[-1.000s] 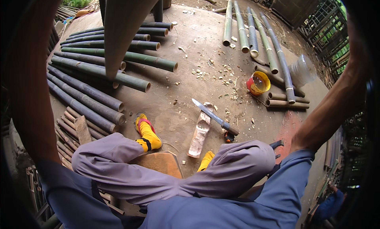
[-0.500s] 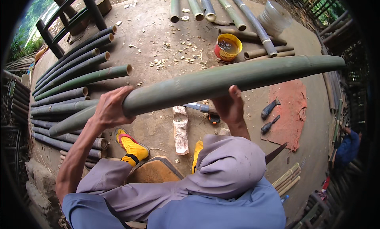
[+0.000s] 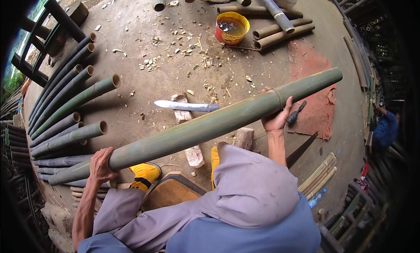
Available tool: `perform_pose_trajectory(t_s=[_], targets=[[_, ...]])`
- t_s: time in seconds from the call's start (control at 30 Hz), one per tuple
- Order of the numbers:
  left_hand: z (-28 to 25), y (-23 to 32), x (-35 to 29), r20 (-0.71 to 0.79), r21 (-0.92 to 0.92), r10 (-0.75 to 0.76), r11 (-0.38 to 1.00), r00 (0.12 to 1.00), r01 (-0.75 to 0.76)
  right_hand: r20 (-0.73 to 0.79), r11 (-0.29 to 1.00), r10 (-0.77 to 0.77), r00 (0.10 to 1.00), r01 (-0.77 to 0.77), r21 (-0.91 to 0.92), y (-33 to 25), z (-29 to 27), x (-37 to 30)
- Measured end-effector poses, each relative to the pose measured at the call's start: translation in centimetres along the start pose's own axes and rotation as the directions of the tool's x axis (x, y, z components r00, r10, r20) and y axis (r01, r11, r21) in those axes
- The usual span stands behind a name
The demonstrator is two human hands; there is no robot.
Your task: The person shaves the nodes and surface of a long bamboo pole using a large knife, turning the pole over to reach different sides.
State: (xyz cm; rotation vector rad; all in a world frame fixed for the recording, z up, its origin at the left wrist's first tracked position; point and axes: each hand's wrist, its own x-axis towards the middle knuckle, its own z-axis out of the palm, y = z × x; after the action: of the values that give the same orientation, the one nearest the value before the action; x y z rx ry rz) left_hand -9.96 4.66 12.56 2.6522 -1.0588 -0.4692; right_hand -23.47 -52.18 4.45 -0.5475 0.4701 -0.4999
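Observation:
A long, thick green bamboo pole (image 3: 197, 131) lies slantwise above my lap, its right end farther off than its left. Near its left end, my left hand (image 3: 102, 165) is wrapped over it from above. My right hand (image 3: 276, 116) grips it from below close to a node, thumb on the near side and fingertips showing over the far side. Beyond the pole, a machete (image 3: 186, 105) rests across a pale wooden block (image 3: 194, 157), which the pole partly covers. A dark-handled tool (image 3: 296, 113) lies just right of my right hand.
Several bamboo poles (image 3: 98, 87) lie at left, more (image 3: 286, 34) at the far right. A yellow-red bucket (image 3: 222, 35) holds murky liquid. Right are a reddish mat (image 3: 308, 82), a dark blade (image 3: 302, 149) and bamboo strips (image 3: 319, 176). A person in blue (image 3: 385, 129) is at the far right.
The pole's left end has come lower and nearer, and my left hand has moved down and left with it. My right hand now shows farther right along the pole. The machete has come into view.

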Motion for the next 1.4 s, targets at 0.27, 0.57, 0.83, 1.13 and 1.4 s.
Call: perform_pose_trajectory(t_s=[0.27, 0.57, 0.83, 1.13, 1.4], targets=[[3.2, -8.4, -5.5, 0.011, 0.174, -0.119, 0.978, 0.993, 0.115, -0.064, 0.999, -0.027, 0.998, 0.03, 0.043, 0.4, -0.2, -0.7], [5.2, -14.1, -8.7, 0.162, 0.475, -0.522, 0.785, 0.837, 0.398, -0.434, 0.989, 0.062, 0.899, -0.113, -0.093, 6.1, -3.9, -1.9], [6.5, 7.8, 8.3, 0.125, -0.168, 0.011, 0.986, 0.992, 0.01, -0.383, 0.915, 0.341, 0.858, -0.396, -0.073, 11.5, 4.1, -8.7], [8.8, 6.3, 8.7, 0.132, -0.047, -0.063, 0.996, 0.989, 0.07, -0.307, -0.298, 0.753, 0.582, -0.114, -0.948, 7.8, -0.1, -7.5], [7.5, -0.5, 2.7, 0.081, 0.184, -0.455, 0.881, 0.887, 0.435, 0.482, -0.404, 0.225, 0.847, 0.532, -0.744, 9.2, -3.5, -0.3]])
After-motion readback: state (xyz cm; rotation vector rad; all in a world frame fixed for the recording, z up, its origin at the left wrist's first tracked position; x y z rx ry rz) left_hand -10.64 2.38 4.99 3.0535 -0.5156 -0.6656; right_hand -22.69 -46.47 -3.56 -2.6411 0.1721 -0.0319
